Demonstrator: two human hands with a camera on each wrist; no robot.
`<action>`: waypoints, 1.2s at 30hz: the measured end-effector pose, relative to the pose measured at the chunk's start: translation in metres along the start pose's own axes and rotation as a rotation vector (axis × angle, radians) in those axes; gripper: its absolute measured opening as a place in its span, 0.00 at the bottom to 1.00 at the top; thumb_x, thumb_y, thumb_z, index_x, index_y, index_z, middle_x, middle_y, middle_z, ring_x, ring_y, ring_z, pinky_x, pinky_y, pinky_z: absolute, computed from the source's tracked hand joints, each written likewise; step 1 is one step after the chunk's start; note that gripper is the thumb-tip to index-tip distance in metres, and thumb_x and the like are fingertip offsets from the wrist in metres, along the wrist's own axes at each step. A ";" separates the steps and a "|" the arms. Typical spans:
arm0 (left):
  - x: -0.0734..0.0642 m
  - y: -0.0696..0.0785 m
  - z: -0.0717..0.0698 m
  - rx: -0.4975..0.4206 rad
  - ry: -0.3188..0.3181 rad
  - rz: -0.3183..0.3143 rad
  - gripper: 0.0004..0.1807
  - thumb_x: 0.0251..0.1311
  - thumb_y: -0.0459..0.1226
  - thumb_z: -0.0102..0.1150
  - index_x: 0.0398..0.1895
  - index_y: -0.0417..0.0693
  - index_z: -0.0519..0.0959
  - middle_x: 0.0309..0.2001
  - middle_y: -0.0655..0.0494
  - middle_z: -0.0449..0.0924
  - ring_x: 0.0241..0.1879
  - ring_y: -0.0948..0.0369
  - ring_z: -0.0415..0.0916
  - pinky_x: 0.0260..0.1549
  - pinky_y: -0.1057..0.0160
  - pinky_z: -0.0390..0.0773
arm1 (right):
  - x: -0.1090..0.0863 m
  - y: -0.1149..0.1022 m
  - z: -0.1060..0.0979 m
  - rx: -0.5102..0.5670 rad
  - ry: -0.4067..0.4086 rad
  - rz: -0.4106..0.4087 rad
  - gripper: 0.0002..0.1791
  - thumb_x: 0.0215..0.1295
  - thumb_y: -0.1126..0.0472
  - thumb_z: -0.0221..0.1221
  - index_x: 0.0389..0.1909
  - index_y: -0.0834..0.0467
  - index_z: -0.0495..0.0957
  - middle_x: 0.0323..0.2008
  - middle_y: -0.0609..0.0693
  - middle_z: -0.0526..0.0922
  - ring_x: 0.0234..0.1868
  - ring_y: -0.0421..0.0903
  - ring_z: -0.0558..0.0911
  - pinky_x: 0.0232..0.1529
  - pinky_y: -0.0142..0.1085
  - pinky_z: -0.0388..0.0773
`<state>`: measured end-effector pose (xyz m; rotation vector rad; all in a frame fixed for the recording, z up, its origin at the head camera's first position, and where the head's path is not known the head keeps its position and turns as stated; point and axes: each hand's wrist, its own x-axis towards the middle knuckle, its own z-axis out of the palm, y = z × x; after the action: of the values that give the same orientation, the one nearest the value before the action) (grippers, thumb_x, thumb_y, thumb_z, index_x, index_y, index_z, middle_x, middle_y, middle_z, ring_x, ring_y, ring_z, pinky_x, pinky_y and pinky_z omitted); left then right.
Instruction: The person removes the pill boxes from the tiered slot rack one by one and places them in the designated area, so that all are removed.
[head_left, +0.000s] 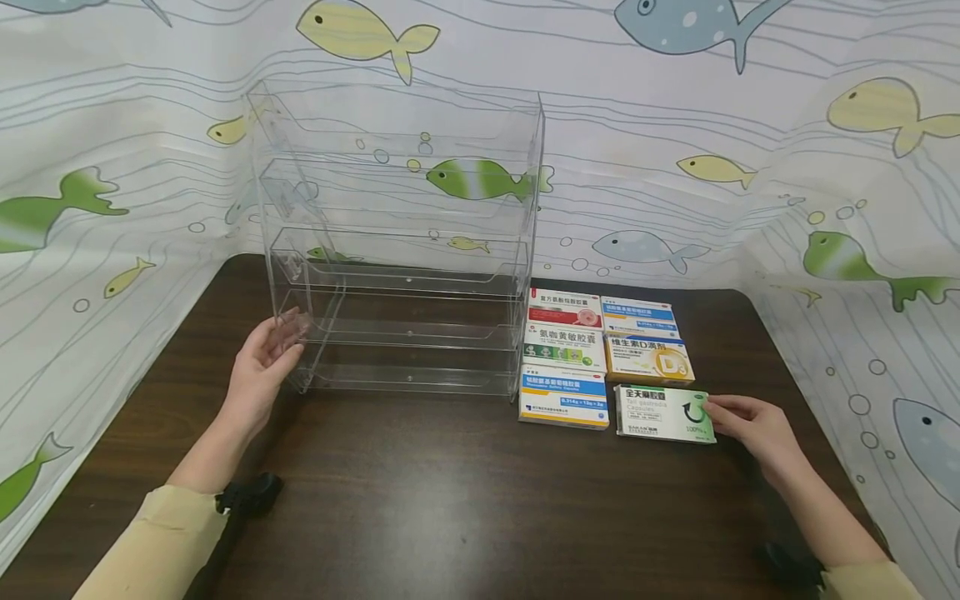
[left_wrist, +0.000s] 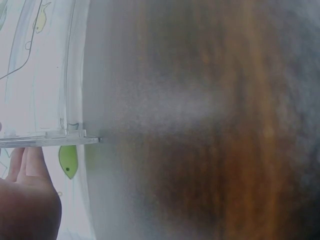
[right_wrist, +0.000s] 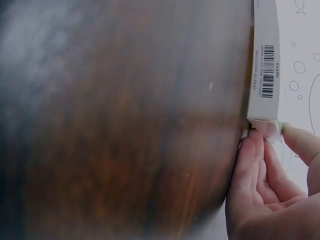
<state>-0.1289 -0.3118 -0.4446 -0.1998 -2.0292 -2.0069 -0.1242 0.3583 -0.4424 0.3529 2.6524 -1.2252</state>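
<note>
A clear acrylic tiered rack [head_left: 408, 337] stands upright at the back left of the table. My left hand [head_left: 262, 367] grips its left side panel, fingers behind and thumb in front; in the left wrist view the fingers lie along the panel [left_wrist: 50, 139]. At the right, my right hand [head_left: 761, 429] pinches the right end of a white and green medicine box [head_left: 663, 414]. The barcode side of this box [right_wrist: 267, 70] faces the right wrist camera, with the thumb on its top and fingers under its end.
Beside the rack lie several medicine boxes in two columns: a red and white one [head_left: 564, 309], a green and white one [head_left: 562, 347], blue and white ones [head_left: 564, 397] [head_left: 640, 318], and a yellow and white one [head_left: 648, 358]. Fish-printed sheeting [head_left: 615, 158] surrounds the dark wooden table [head_left: 450, 500].
</note>
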 end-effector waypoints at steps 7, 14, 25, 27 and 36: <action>0.000 0.000 0.000 0.002 -0.005 -0.004 0.18 0.76 0.22 0.50 0.59 0.51 0.72 0.65 0.71 0.75 0.62 0.77 0.75 0.58 0.84 0.75 | -0.001 -0.001 0.001 -0.038 -0.005 -0.025 0.33 0.79 0.51 0.60 0.66 0.79 0.72 0.61 0.76 0.79 0.34 0.22 0.81 0.36 0.16 0.78; 0.000 0.000 -0.001 -0.003 -0.011 0.003 0.18 0.76 0.21 0.49 0.60 0.50 0.72 0.65 0.71 0.75 0.62 0.76 0.75 0.58 0.83 0.76 | -0.003 -0.001 -0.002 -0.096 -0.008 -0.026 0.34 0.78 0.47 0.62 0.66 0.74 0.75 0.59 0.70 0.85 0.37 0.19 0.77 0.47 0.30 0.81; 0.000 0.001 -0.001 0.006 -0.005 0.006 0.20 0.76 0.22 0.50 0.62 0.50 0.72 0.65 0.71 0.75 0.62 0.76 0.75 0.58 0.83 0.75 | -0.015 -0.001 0.003 -0.168 0.025 -0.149 0.35 0.73 0.49 0.68 0.68 0.72 0.73 0.61 0.73 0.81 0.38 0.15 0.74 0.37 0.15 0.77; 0.000 0.001 -0.001 0.004 -0.003 0.007 0.19 0.76 0.21 0.50 0.61 0.50 0.72 0.65 0.71 0.75 0.62 0.76 0.75 0.58 0.83 0.75 | -0.017 -0.002 0.003 -0.180 0.021 -0.164 0.37 0.71 0.51 0.70 0.68 0.73 0.72 0.61 0.74 0.81 0.41 0.25 0.83 0.38 0.16 0.80; 0.000 0.001 -0.001 0.009 -0.004 -0.004 0.19 0.76 0.22 0.50 0.61 0.50 0.72 0.65 0.71 0.75 0.62 0.76 0.75 0.58 0.84 0.75 | -0.025 -0.009 0.012 -0.290 -0.014 -0.166 0.48 0.67 0.48 0.73 0.73 0.77 0.65 0.63 0.78 0.77 0.60 0.72 0.83 0.53 0.52 0.88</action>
<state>-0.1284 -0.3122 -0.4432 -0.1985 -2.0429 -2.0006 -0.1022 0.3403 -0.4360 0.0793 2.8396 -0.8576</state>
